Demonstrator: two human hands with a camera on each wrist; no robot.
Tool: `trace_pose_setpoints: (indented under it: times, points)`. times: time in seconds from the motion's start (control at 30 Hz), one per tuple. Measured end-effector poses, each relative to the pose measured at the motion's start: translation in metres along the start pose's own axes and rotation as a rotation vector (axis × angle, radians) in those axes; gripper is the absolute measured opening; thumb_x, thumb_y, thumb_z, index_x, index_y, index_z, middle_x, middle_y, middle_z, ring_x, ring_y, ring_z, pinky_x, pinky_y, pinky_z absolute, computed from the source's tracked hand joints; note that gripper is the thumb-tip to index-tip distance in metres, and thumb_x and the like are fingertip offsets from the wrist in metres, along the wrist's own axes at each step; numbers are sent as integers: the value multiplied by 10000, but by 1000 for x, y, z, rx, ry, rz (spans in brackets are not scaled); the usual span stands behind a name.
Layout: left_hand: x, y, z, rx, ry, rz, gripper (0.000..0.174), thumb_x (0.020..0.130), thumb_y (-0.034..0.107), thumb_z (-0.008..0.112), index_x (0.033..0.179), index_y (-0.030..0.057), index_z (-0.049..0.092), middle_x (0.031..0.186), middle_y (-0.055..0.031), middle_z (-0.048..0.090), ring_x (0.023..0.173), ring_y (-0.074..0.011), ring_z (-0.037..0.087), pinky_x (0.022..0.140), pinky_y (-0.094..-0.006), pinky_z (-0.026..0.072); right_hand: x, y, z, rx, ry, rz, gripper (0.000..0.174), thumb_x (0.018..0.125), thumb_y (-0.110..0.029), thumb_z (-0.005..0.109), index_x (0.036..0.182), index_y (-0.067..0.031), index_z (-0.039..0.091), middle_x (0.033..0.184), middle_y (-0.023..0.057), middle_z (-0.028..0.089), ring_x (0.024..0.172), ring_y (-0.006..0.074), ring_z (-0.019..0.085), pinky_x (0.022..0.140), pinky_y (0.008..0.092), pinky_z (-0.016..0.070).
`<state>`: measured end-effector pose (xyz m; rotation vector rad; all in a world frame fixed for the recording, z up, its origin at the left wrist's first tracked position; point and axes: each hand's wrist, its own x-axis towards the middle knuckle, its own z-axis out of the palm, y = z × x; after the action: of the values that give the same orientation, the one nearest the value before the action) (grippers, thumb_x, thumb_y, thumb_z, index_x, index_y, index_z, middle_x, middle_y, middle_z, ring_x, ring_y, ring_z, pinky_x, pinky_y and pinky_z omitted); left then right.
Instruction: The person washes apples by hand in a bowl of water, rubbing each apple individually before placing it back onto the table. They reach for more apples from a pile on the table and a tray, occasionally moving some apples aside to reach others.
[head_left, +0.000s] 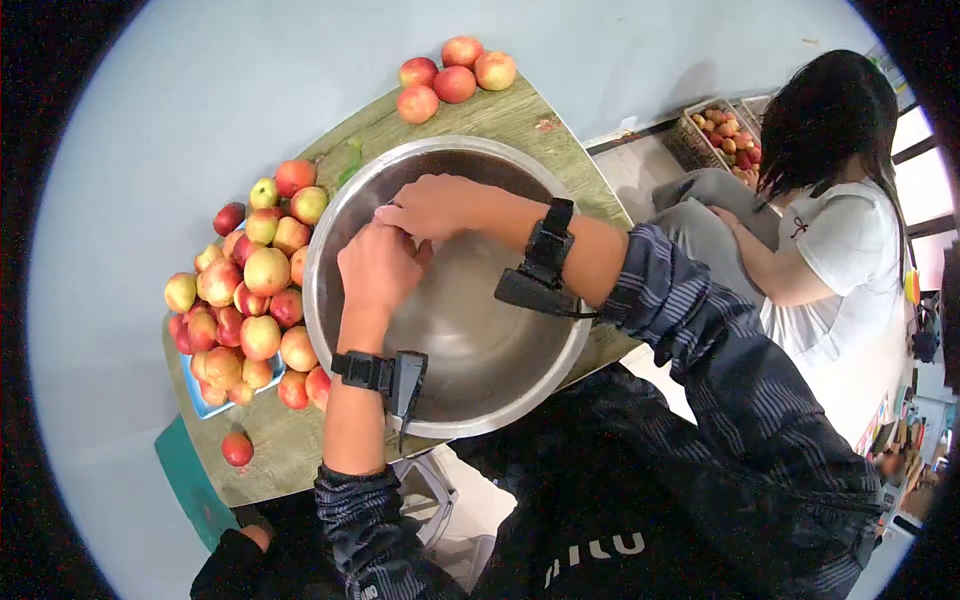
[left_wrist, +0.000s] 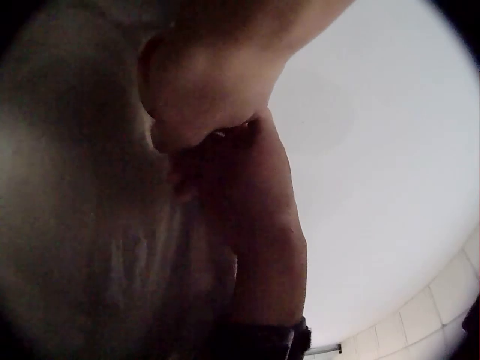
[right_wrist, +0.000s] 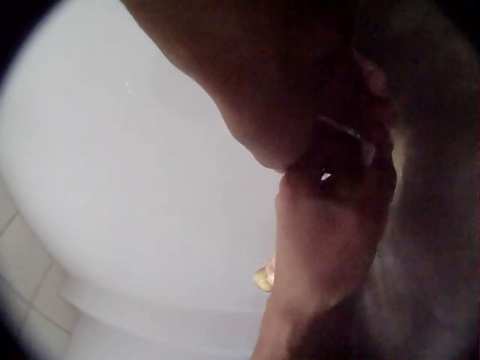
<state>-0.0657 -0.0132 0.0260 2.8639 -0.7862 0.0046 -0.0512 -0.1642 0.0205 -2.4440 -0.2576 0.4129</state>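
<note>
My left hand (head_left: pixel 375 265) and right hand (head_left: pixel 440 205) meet over the left inner side of a wide steel basin (head_left: pixel 480 350). The fingers of both are curled, with the right hand against the top of the left. Whatever lies between them is covered by the hands in the head view. From the right wrist, a small bright glint shows in the dark gap between the palms, and I cannot tell what it belongs to. Red and yellow nectarines (head_left: pixel 267 271) are heaped just left of the basin.
A blue tray (head_left: pixel 205 408) sits under the heap on the wooden table (head_left: pixel 275 480). Several nectarines (head_left: pixel 455 84) lie at the back, and a single nectarine (head_left: pixel 237 448) near the front left. A seated person (head_left: pixel 850 240) is at right, beside a fruit crate (head_left: pixel 690 140). Another person's hand (head_left: pixel 258 537) shows lower left.
</note>
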Motion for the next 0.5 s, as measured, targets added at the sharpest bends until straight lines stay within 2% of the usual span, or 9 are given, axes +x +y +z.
trace_pose_setpoints:
  times: [0.13,0.23,0.33,0.43,0.5]
  points:
    - [-3,3,-3,-27,42,10,249,743,330,749,840,103,710,850,-118,702,828,-339,687,710,-459,554,-6,-12,-12,-8,-130,118,647,997,-539,322,964,-49,745,1039,195,707,990,362,674,888,475,502]
    - [0,4,-6,-41,-94,-65,315,747,361,741,937,111,712,940,-129,700,857,-331,686,746,-455,555,-5,-9,-5,-53,59,91,693,994,-584,304,977,-51,746,1042,196,706,1008,363,669,900,491,498]
    - [-2,-1,-6,-36,-55,-21,406,746,392,736,1047,122,696,1054,-134,688,910,-322,686,793,-446,555,-1,-5,-4,-90,89,128,726,991,-613,289,997,-46,744,1068,205,698,1027,382,658,914,515,490]
    - [3,1,-15,10,-129,-124,487,745,404,735,1143,133,668,1126,-136,675,966,-328,683,832,-446,550,-3,-5,-8,-80,89,142,734,993,-613,284,1011,-37,738,1109,207,685,1036,398,647,929,521,480]
    - [7,-8,-12,-13,-135,-79,508,744,415,733,1160,130,665,1135,-138,669,969,-338,682,835,-455,548,-1,-4,-7,-84,126,135,736,986,-619,298,1030,-26,733,1120,215,683,1049,406,646,939,524,481]
